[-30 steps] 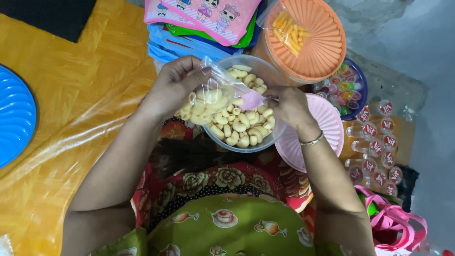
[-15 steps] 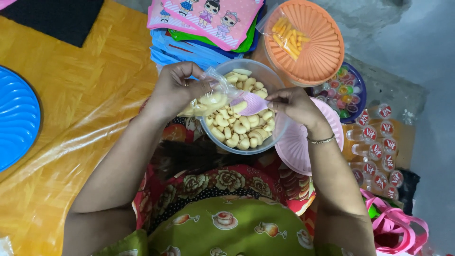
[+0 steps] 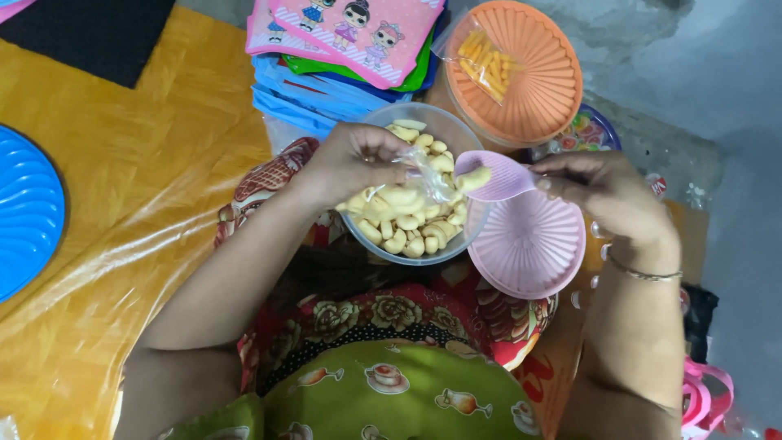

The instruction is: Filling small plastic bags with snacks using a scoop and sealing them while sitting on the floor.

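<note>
- Partly hidden: the bowl (image 3: 456,130) of pale snacks (image 3: 407,232) sits in the person's lap; its near-left rim lies behind the left hand (image 3: 350,167), and its right rim behind the scoop (image 3: 497,175).
- Cut off: the blue plate (image 3: 28,212) runs out of view at the left edge; the stack of pink and blue bags (image 3: 350,49) is clipped at the top; pink handles (image 3: 705,399) are clipped at the lower right.
- Hard to make out: the clear bag (image 3: 423,175) is nearly invisible against the snacks, so its mouth and how full it is cannot be told.
- Left hand: fingers curled, fingertips pinched on the clear bag's edge, holding it over the bowl's middle.
- Right hand (image 3: 607,195): thumb and forefinger closed on the pink scoop's handle end; remaining fingers loosely bent. The scoop's front carries one snack and meets the clear bag.
- Pink lid (image 3: 529,244): just right of the bowl, under the scoop and right hand, its far edge covered by them.
- Orange lid (image 3: 521,69): beyond the bowl, bearing a small packet of yellow sticks (image 3: 485,57).
- Bracelet (image 3: 643,273): on the right wrist.
- Yellow sheet (image 3: 106,179): covers the floor at left.
</note>
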